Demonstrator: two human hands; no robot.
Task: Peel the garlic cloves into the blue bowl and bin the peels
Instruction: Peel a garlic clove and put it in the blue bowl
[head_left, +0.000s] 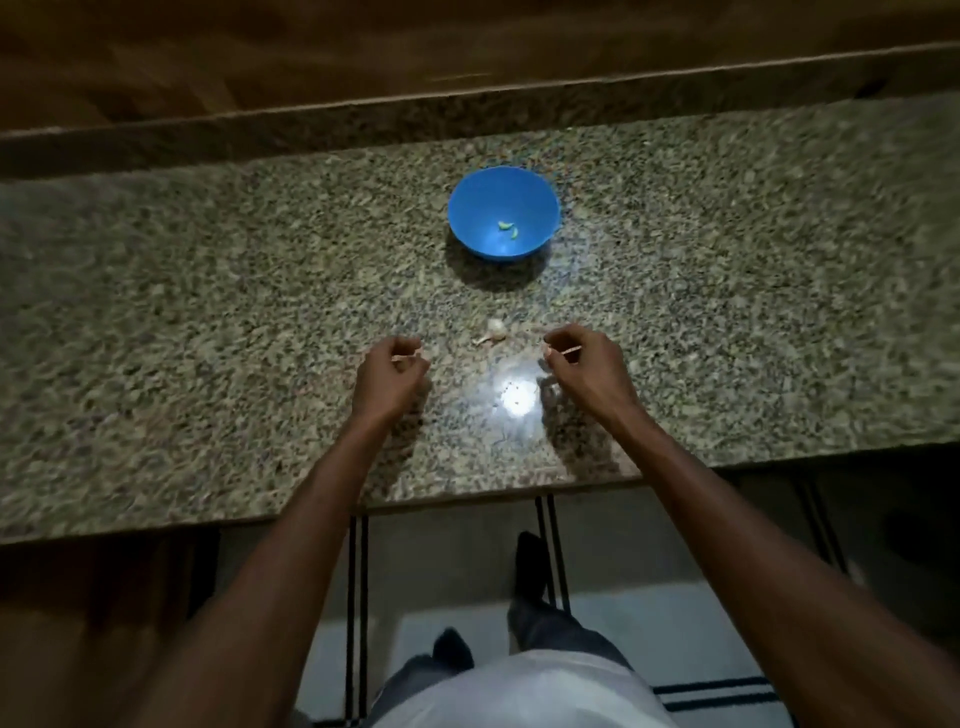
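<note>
Although both hands are curled into loose fists, each pinches only a thin, pale strip between thumb and fingertips, judged to be a peel. The left hand (392, 371) holds its peel (408, 357) level, tip pointing right. The right hand (584, 364) holds its peel (563, 353) level, tip pointing left. Neither hand touches the counter (208, 312).

Between the two hands, and slightly beyond the fingertips, lies the unpeeled garlic (491, 332) on the counter. It appears as a rounded piece with a stalk-like piece just beside it; blur prevents telling whether these are joined. The long axis of the stalk-like piece runs lower left to upper right. The right hand is marginally nearer.

Farther out, straight beyond the garlic and well apart from it, stands the blue bowl (467, 208).

Count: hands, two; peels held, two; garlic pieces on the counter, apparently two; bowls, one; cloves (507, 229) in the bowl, two, touching each other. No bin is in view, so the peels must leave this area for disposal.
</note>
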